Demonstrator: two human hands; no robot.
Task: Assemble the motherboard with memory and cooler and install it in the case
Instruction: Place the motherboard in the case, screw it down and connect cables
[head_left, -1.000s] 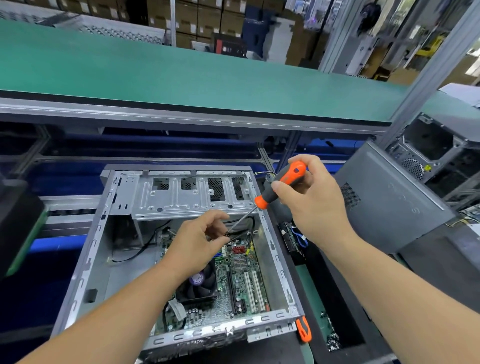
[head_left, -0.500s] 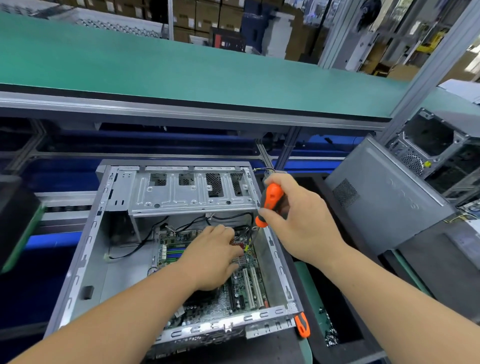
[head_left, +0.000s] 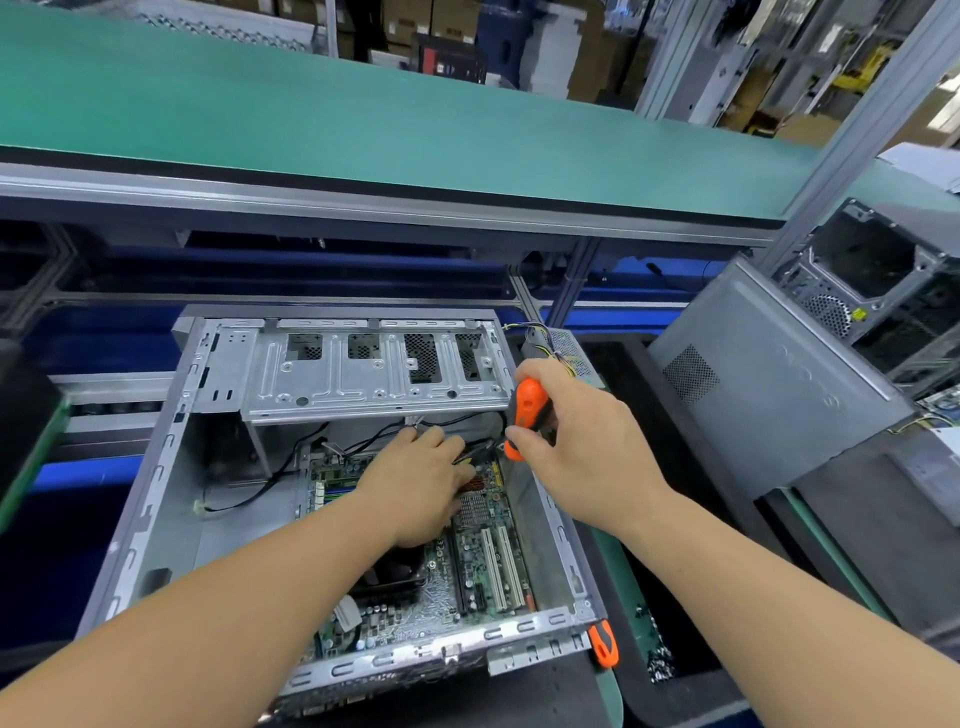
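An open grey metal case (head_left: 156, 499) lies on its side before me, with the green motherboard (head_left: 483, 561) lying flat inside it. The black cooler fan (head_left: 395, 577) on the board is mostly hidden under my left wrist. My left hand (head_left: 421, 483) reaches down into the case at the board's far end, its fingers among black cables; I cannot tell whether they hold anything. My right hand (head_left: 576, 441) grips an orange and black screwdriver (head_left: 527, 415), held nearly upright with its tip down at the board's far right corner, close to my left fingers.
A second orange screwdriver (head_left: 602, 644) lies by the case's near right corner. A grey side panel (head_left: 769, 384) leans at the right, with another open case (head_left: 883, 280) behind it. A tray of loose screws (head_left: 660, 660) sits at lower right. A green conveyor shelf (head_left: 363, 114) runs overhead.
My right hand swung the screwdriver from slanted to nearly upright and lowered it toward the board. My left hand moved deeper into the case, toward the board's far end.
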